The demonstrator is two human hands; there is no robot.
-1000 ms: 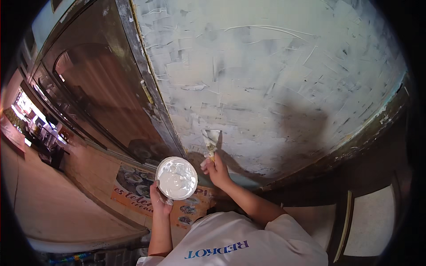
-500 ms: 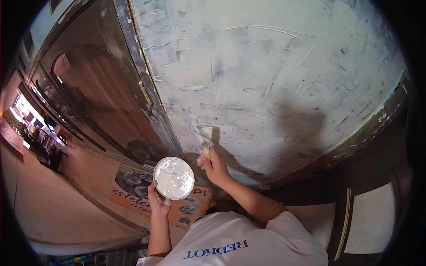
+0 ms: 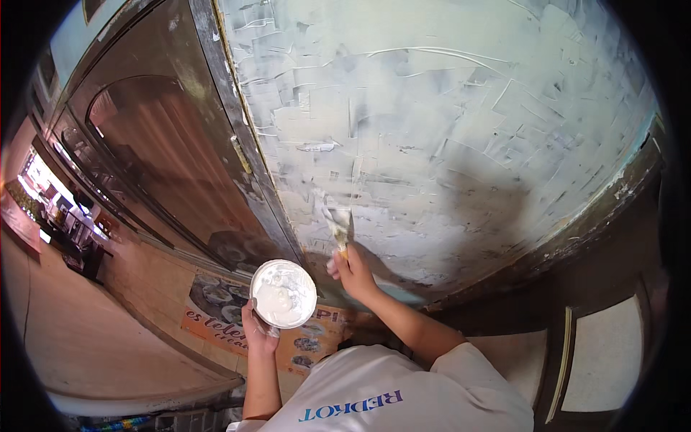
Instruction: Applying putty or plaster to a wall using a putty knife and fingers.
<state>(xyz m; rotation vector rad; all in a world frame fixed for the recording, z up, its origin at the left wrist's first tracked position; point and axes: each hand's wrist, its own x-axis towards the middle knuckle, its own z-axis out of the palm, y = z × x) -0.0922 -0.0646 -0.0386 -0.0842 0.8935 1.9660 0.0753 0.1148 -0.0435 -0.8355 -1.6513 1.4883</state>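
at centre, the right hand pinches a scraper near a white smear absent 1 second ago; lower left of centre, the left hand's fingers clasp a tub.

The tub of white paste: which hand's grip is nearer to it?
Left. The left grip holds the tub at its lower left; the right grip, on the putty knife, is off to its upper right.

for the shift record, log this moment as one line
left hand: holds tub of white paste | right hand: grips putty knife, at wall | wall: patchy white-grey | dark frame: left of wall
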